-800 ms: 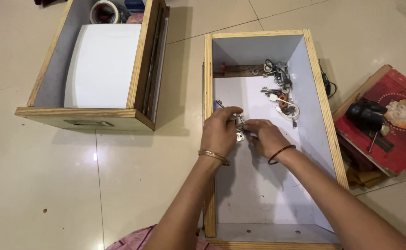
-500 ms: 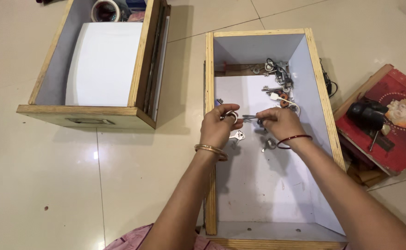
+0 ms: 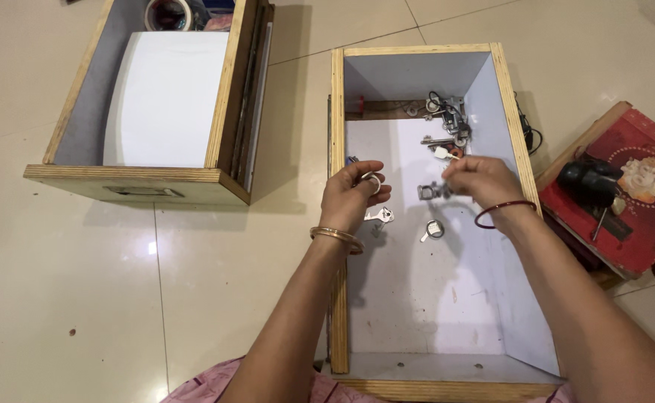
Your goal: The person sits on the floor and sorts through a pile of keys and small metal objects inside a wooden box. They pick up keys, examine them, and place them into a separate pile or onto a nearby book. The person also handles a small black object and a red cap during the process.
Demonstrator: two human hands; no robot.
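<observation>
Metal keys [image 3: 433,191] — right hand [image 3: 480,181], plywood drawer [image 3: 336,112]

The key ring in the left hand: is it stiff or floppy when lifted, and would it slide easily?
The key ring in the left hand looks like thin metal, so probably stiff and light. A key dangles below it, so it would likely swing. On the drawer's smooth white lining it may slide easily.

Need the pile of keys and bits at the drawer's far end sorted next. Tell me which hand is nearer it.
Right. The right hand hovers just below the metal pile by the drawer's right wall; the left hand is further off, by the left wall.
</observation>
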